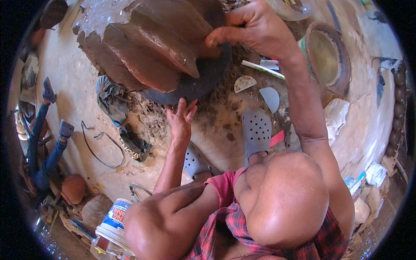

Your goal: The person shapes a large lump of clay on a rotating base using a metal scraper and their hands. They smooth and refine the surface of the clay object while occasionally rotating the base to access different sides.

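Head view: nearest, a white-and-blue plastic bucket stands at lower left, its contents unclear. Beyond a grey perforated clog, the left hand, unclenched, sets its fingertips against the edge of a black round disc. On that sits a ridged brown clay mass; the right hand bends inward at its right side, whether gripping I cannot tell. Farther right, a brown-rimmed round basin holds murky liquid.
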{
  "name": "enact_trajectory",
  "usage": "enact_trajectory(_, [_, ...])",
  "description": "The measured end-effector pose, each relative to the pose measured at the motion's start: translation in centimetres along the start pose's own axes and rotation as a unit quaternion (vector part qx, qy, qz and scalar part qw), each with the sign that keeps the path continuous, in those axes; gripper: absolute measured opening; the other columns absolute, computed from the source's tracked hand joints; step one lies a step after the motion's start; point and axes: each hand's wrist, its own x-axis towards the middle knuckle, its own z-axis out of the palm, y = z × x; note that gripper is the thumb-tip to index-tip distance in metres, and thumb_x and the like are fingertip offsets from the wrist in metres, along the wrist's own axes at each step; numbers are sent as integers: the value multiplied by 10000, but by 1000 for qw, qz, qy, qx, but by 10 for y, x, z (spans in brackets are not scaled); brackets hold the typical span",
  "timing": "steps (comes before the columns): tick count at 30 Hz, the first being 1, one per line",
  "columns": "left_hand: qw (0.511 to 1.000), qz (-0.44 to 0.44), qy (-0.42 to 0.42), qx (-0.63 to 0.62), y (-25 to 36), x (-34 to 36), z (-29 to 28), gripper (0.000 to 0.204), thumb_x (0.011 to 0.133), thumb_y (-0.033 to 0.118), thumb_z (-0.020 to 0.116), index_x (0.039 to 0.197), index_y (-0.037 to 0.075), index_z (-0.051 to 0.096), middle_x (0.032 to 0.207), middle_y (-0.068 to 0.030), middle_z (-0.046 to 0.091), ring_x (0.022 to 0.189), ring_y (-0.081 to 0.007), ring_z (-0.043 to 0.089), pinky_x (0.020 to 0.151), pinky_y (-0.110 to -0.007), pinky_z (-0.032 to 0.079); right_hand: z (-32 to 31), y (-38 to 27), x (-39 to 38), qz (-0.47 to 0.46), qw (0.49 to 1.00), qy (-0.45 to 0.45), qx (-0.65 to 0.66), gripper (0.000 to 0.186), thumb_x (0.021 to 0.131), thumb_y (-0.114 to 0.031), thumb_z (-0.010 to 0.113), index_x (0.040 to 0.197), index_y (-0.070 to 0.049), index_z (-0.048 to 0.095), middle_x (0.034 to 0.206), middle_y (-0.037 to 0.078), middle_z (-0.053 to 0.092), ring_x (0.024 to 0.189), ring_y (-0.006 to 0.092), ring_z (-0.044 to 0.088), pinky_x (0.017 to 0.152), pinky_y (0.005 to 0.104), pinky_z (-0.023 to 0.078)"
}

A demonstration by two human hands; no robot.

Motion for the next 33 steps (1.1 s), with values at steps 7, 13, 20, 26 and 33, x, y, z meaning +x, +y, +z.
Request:
enact_trajectory(7, [1000, 7, 2, 12, -2, 2, -3, 647, 1041, 202, 728, 1552, 123, 339, 1427, -154, 576, 1143, -380, 740, 825, -374, 664, 10, 10, -14, -75, 980, 53, -174, 361, 842, -374, 910, 755, -50, 778, 609, 40, 636, 555, 94, 544, 536, 296, 433])
enact_trajectory(13, [1000, 9, -14, 9, -1, 5, -7, 610, 1051, 193, 710, 1537, 119, 349, 1459, -158, 546, 1152, -379, 737, 841, -372, 680, -12, -9, 1, -41, 992, 36, -111, 370, 944, -310, 840, 778, 17, 780, 722, 79, 768, 594, 116, 660, 557, 319, 492])
enact_trajectory(20, [999, -2, -31, -8, 0, 5, -6, 671, 1050, 193, 721, 1580, 168, 311, 1443, -138, 566, 1119, -308, 753, 814, -342, 676, 4, 9, -7, -69, 997, 17, 12, 324, 945, -294, 832, 816, 1, 797, 774, 114, 791, 670, 156, 743, 625, 315, 551])
enact_trajectory(26, [1000, -2, -10, -30, -1, 4, -5, 663, 1042, 188, 733, 1565, 156, 326, 1417, -135, 588, 1105, -314, 756, 800, -344, 677, 8, 18, -28, -116, 975, 122, -148, 307, 835, -314, 921, 834, -34, 794, 727, 62, 710, 630, 122, 627, 593, 314, 485])
enact_trajectory(33, [1000, 4, -14, 4, 4, 2, -4, 657, 1037, 189, 739, 1553, 147, 335, 1403, -120, 596, 1109, -313, 754, 799, -340, 678, 6, 31, -18, -140, 961, -14, -238, 315, 859, -260, 898, 1036, -23, 790, 887, 79, 764, 773, 184, 706, 699, 349, 539])
